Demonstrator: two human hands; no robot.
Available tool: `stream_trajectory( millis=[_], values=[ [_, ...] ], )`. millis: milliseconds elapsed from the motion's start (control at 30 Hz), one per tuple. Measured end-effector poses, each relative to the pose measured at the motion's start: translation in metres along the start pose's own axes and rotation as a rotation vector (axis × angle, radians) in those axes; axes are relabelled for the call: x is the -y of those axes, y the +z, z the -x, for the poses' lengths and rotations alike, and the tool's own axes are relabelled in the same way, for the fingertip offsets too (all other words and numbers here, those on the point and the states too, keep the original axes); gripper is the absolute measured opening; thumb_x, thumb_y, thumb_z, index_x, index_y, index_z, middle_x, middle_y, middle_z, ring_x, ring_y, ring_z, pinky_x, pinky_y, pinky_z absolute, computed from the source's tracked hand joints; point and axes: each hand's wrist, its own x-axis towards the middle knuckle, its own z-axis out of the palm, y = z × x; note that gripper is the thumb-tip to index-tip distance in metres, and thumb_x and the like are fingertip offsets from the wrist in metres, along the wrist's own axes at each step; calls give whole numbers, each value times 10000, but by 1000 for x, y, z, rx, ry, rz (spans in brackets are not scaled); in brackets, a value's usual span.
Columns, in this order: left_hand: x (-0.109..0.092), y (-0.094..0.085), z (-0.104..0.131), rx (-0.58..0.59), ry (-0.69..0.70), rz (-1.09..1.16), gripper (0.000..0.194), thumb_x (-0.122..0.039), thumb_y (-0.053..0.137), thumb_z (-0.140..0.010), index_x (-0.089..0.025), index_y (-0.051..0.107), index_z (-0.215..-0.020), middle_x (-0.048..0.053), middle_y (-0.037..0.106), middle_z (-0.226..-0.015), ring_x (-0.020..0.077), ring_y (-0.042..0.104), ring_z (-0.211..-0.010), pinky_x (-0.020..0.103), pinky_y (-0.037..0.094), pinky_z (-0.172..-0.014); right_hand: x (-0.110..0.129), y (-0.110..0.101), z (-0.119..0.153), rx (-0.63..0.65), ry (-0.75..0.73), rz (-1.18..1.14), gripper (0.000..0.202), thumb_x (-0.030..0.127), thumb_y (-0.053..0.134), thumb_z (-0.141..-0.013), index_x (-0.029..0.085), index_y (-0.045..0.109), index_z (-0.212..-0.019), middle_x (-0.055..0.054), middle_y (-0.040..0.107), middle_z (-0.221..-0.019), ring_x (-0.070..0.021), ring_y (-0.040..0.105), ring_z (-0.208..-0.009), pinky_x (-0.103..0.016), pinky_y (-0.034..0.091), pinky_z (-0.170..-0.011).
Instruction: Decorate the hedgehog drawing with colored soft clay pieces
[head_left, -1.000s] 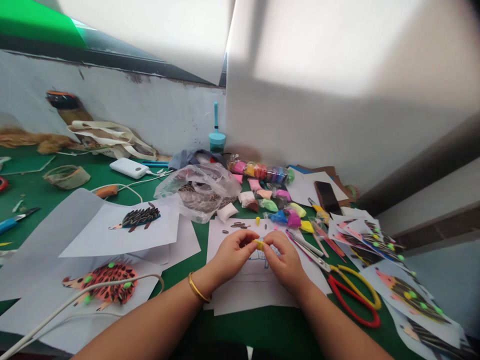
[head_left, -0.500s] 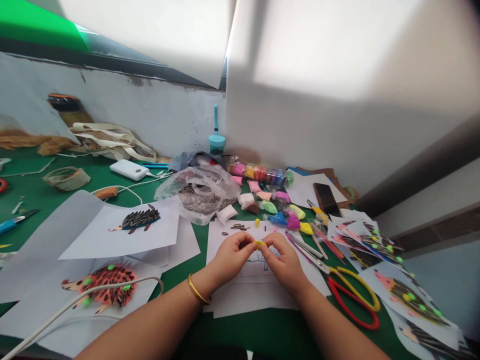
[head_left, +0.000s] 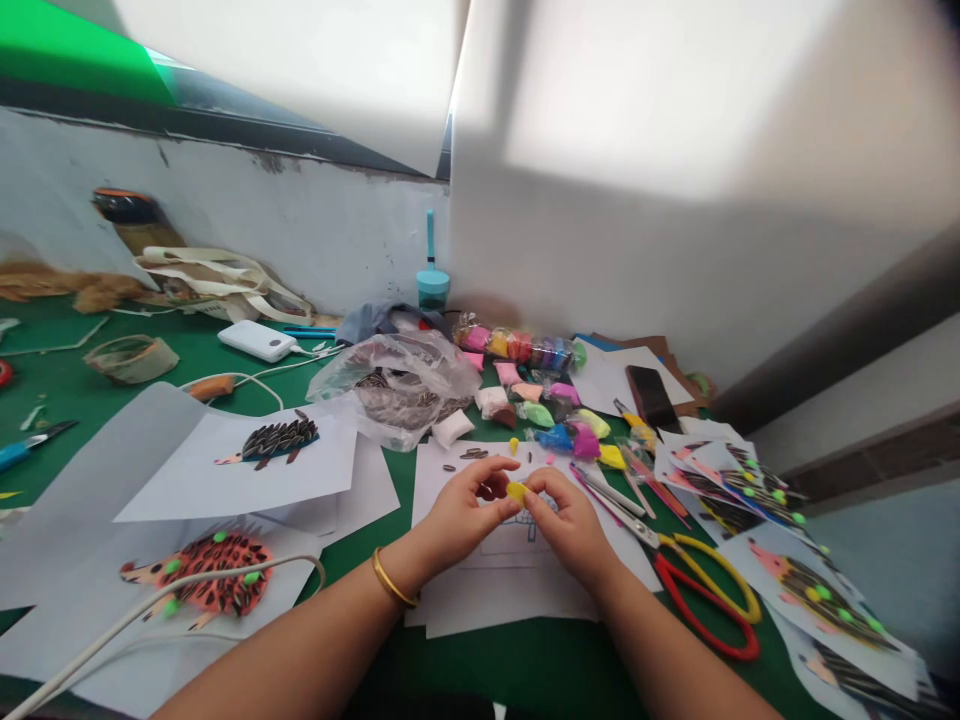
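Observation:
A small lump of yellow modelling clay (head_left: 517,491) is pinched between the thumb and forefinger of my right hand (head_left: 566,520). My left hand (head_left: 465,515) is beside it, forefinger lifted and apart from the thumb, whose tip is close under the clay; whether it touches I cannot tell. Beneath both hands lies a white sheet of paper (head_left: 450,590) with a blue line drawing (head_left: 531,528), partly hidden by my fingers. On the sheet's far part are several sunflower seeds (head_left: 474,454) and another small yellow clay piece (head_left: 514,445).
Several colored clay packets (head_left: 555,437) sit beyond the sheet, near a plastic bag of seeds (head_left: 409,390). Scissors (head_left: 705,590) lie right of my right hand. Hedgehog pictures (head_left: 817,590) are stacked farther right; another hedgehog picture (head_left: 210,575) lies left under a white cable (head_left: 97,635).
My left forefinger has lifted off the yellow clay, and the left fingers have opened. The clay stays in my right fingers and shows more of its surface.

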Motion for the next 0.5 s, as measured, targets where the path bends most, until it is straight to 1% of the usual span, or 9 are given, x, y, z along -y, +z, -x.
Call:
stream_trajectory(
  millis=[33, 67, 133, 233, 367, 500],
  values=[
    [0, 0, 0, 18, 28, -23, 431, -354, 734, -794, -224, 630, -1191, 35, 632, -980, 174, 591, -888, 316, 485, -824, 0, 0, 0, 13, 9, -12, 186, 325, 550, -902, 221, 588, -753, -21, 603, -783, -198, 579, -796, -330, 455, -739],
    [0, -1, 1, 36, 57, -57, 407, -341, 740, -796, -234, 649, -1177, 38, 640, -995, 179, 594, -909, 318, 482, -837, -1, 0, 1, 30, 19, -25, 177, 323, 550, -900, 220, 598, -763, -23, 613, -799, -201, 584, -812, -332, 457, -751],
    [0, -1, 1, 53, 107, -129, 301, -328, 732, -817, -235, 692, -1101, 43, 659, -997, 186, 599, -929, 320, 475, -848, -2, 1, 1, 62, 41, -46, 168, 319, 547, -900, 219, 626, -790, -28, 629, -830, -207, 593, -845, -338, 460, -781],
    [-1, 0, 1, 32, 146, -210, 211, -321, 722, -834, -217, 709, -1016, 43, 676, -951, 193, 608, -912, 327, 470, -848, -4, 2, 2, 90, 69, -67, 181, 329, 541, -905, 216, 643, -809, -31, 630, -837, -209, 598, -855, -339, 462, -792],
    [-2, 0, 2, 17, 195, -283, 193, -314, 730, -830, -213, 695, -991, 45, 686, -943, 204, 612, -911, 342, 466, -860, -6, 1, 2, 116, 88, -93, 207, 365, 546, -906, 215, 634, -793, -29, 628, -823, -207, 598, -836, -326, 465, -764],
    [-3, 0, 3, 40, 214, -291, 282, -293, 745, -815, -219, 672, -1077, 51, 691, -1006, 205, 621, -936, 344, 475, -877, -8, -1, 1, 93, 108, -104, 213, 359, 550, -889, 211, 602, -744, -24, 620, -789, -203, 592, -794, -325, 467, -743]
  ],
)
